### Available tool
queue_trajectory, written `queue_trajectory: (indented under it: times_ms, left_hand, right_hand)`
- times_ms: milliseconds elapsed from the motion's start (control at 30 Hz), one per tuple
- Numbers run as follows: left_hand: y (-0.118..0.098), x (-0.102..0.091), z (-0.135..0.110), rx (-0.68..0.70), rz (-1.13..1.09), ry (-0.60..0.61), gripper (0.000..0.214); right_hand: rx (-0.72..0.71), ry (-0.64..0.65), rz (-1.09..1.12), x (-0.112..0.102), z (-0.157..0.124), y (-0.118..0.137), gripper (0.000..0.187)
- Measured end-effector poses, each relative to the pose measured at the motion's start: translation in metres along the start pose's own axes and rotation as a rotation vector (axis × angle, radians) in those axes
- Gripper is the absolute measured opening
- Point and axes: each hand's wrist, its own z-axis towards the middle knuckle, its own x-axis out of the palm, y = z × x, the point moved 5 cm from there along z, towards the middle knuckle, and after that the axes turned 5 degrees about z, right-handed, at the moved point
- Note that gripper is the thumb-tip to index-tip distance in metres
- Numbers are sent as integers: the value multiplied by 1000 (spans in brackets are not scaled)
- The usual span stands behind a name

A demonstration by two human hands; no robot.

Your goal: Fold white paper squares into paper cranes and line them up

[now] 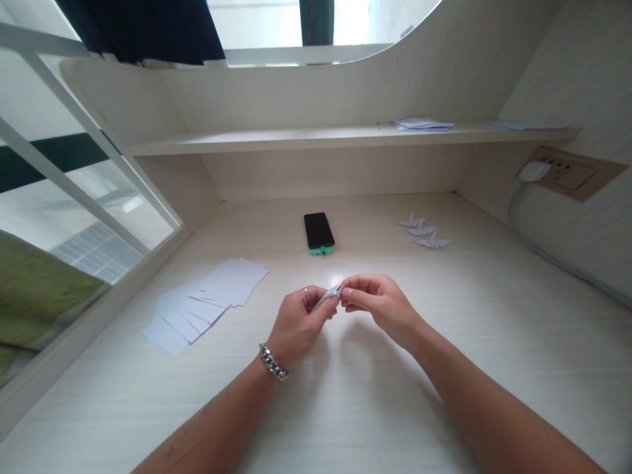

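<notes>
A small folded piece of white paper [326,298] is held up above the desk between both hands. My left hand [301,322], with a ring and a chain bracelet on the wrist, is closed around its lower left part. Thumb and fingertips of my right hand [378,303] pinch the paper's right end. Much of the paper is hidden by the fingers, so its exact folded shape is unclear. Several white paper sheets [210,296] lie fanned out on the desk to the left. Folded paper cranes [432,240] sit in a small group at the back right.
A black phone [318,230] with a green edge lies beyond my hands. A shelf [296,139] runs across the back, with a stack of paper [423,124] on it. At right, a cable [553,253] hangs from a wall socket [577,172]. White rails [83,187] border the left.
</notes>
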Motion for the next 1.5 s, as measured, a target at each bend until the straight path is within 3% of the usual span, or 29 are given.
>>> queue_trajectory:
  times_ms: [300, 867, 1267, 1500]
  left_hand:
    - [-4, 1, -1, 0, 41, -23, 24]
    - [-2, 2, -1, -32, 62, 14, 28]
    - [-3, 2, -1, 15, 84, 9, 26]
    - [-3, 1, -1, -8, 46, -9, 31]
  right_hand:
    - [-22, -30, -36, -2, 2, -5, 33]
    - [-73, 5, -129, -4, 5, -8, 31]
    - [2, -36, -65, -2, 3, -6, 35]
    - [-30, 23, -109, 2, 1, -2, 31]
